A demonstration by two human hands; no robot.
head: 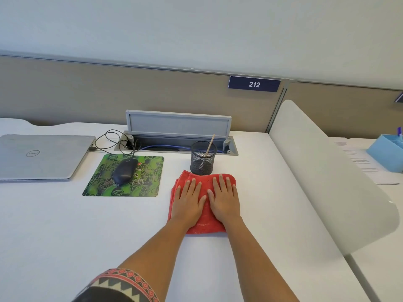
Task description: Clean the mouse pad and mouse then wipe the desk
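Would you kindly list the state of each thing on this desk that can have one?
Laptop: lid closed.
Cable box: flap open.
Mouse: on the mouse pad, cabled.
Red cloth: folded, flat on the desk.
Left hand: flat on cloth.
Right hand: flat on cloth.
Pen cup: upright, one stick inside.

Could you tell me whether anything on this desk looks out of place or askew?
Only small things: the mouse lies diagonally on the mouse pad, and the cable hatch stands open. No spills or damage visible.

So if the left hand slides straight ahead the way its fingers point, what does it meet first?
Most likely the mesh pen cup, standing just beyond the red cloth under the left hand; depth is uncertain.
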